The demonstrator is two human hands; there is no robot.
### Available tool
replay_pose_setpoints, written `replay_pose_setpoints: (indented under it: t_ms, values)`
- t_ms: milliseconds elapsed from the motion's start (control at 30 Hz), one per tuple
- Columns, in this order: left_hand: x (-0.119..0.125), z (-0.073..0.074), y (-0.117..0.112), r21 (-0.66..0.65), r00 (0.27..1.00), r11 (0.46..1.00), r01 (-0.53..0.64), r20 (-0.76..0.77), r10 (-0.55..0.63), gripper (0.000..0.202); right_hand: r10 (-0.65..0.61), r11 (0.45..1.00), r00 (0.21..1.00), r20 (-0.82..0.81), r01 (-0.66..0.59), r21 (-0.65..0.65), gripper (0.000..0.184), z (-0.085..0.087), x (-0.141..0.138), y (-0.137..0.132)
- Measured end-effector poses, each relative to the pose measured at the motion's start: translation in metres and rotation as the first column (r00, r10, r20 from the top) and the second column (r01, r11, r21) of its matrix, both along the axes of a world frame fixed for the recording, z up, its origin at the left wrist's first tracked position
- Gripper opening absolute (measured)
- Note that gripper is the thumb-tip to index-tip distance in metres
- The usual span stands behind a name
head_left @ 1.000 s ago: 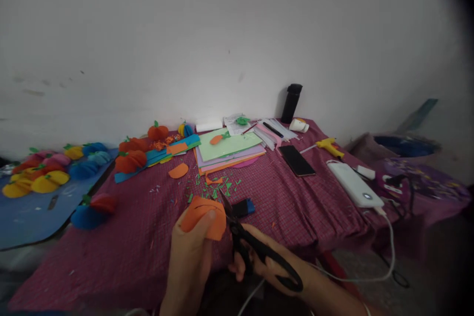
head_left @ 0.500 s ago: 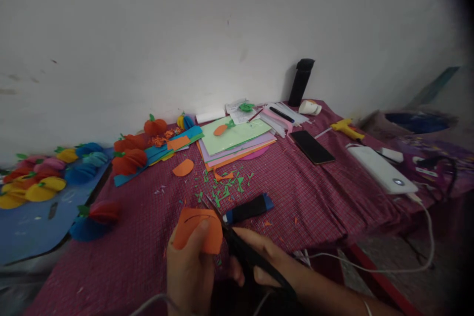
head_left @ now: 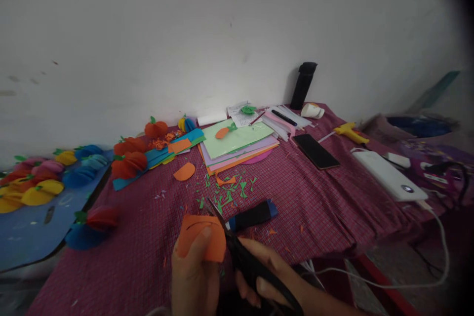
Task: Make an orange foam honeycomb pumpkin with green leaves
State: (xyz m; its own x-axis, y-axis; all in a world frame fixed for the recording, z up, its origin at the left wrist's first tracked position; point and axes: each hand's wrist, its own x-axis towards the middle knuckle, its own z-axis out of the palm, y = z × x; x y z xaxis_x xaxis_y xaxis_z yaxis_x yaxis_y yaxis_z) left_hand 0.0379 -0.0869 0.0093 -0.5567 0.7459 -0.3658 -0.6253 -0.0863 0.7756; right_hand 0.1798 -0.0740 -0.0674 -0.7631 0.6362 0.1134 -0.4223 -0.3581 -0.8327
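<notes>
Low in the middle of the head view, my left hand (head_left: pixel 194 269) pinches a piece of orange paper (head_left: pixel 213 244) with the thumb across its face. A dark curved line shows near the paper's upper edge. My right hand (head_left: pixel 268 269) is wrapped round the black handles of a pair of scissors (head_left: pixel 244 256). The blades lie along the right edge of the paper, tips pointing up and left. Just beyond them rests a black and blue glue stick (head_left: pixel 254 216). An orange paper half-round (head_left: pixel 184 172) lies further off to the left.
Green paper scraps (head_left: pixel 229 192) litter the checked cloth (head_left: pixel 148 237). Behind them is a stack of coloured paper (head_left: pixel 240 143). Paper pumpkins (head_left: pixel 129 164) stand at the left. A phone (head_left: pixel 316 151), a white power bank (head_left: pixel 388 175), a yellow glue gun (head_left: pixel 351 132) and a black bottle (head_left: pixel 303 86) are at the right.
The scissor handles have drawn slightly closer together along the paper's right edge, which looks rounder now. The whole view has shifted a little, and both hands keep their holds.
</notes>
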Motion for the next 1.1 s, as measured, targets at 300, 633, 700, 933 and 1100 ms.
replay_pose_setpoints:
  t_ms: [300,633,700,933,1100]
  values:
    - [-0.003,-0.013,0.000,0.057,0.991,0.991,0.125,-0.047,-0.123,0.016,-0.087,0.996,0.996,0.014,0.087,-0.012,0.071,0.015,0.002,-0.006]
    - [0.003,0.000,0.001,0.048,0.998,0.997,0.059,-0.037,-0.057,0.020,-0.121,0.993,0.992,0.039,0.121,0.011,0.069,0.013,0.004,-0.004]
    - [0.003,0.002,0.002,0.043,0.997,0.997,0.062,-0.043,-0.060,0.020,-0.126,0.992,0.991,0.050,0.124,0.030,0.068,0.012,0.005,-0.002]
    - [-0.003,-0.002,0.005,0.034,0.993,0.993,0.111,-0.035,-0.110,0.019,-0.102,0.993,0.989,0.111,0.094,0.074,0.061,0.014,0.012,0.005]
    - [-0.010,-0.002,0.008,0.059,0.976,0.977,0.204,-0.093,-0.199,0.017,-0.133,0.991,0.981,0.142,0.128,0.048,0.060,0.003,0.017,0.005]
